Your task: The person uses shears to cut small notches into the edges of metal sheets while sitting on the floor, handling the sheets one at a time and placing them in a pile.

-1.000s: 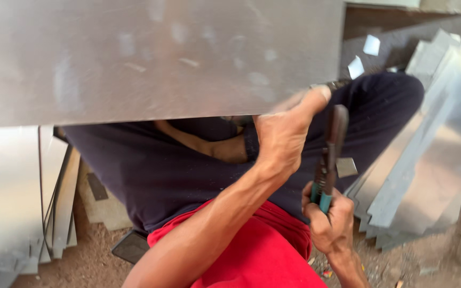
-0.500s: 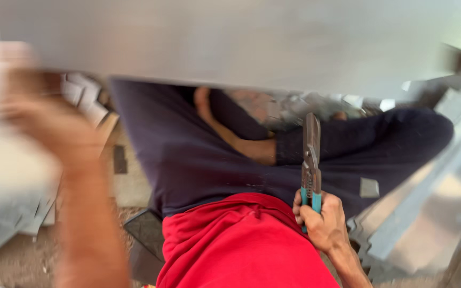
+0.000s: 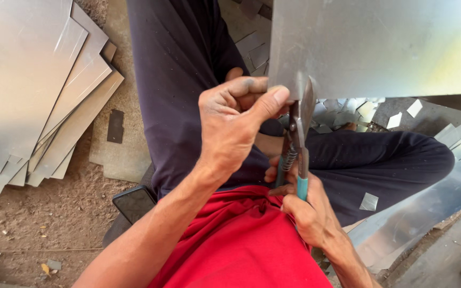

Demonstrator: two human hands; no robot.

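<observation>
A large grey metal sheet (image 3: 380, 45) hangs over my lap at the upper right. My left hand (image 3: 236, 120) pinches its lower left corner between thumb and fingers. My right hand (image 3: 300, 205) grips the teal handles of tin snips (image 3: 297, 141), whose blades point up and bite the sheet's bottom edge beside my left thumb. I sit cross-legged in dark trousers (image 3: 182, 80) and a red shirt (image 3: 241, 245).
A fanned stack of cut metal sheets (image 3: 33, 90) lies on the dirt at the left. Small metal offcuts (image 3: 358, 112) are scattered beyond my knee. More sheets (image 3: 428, 208) lean at the lower right. A dark phone (image 3: 133, 202) lies by my left hip.
My left hand swung in from the left and took hold of the sheet's corner. The sheet shifted to the right, and the snips rose to its bottom edge.
</observation>
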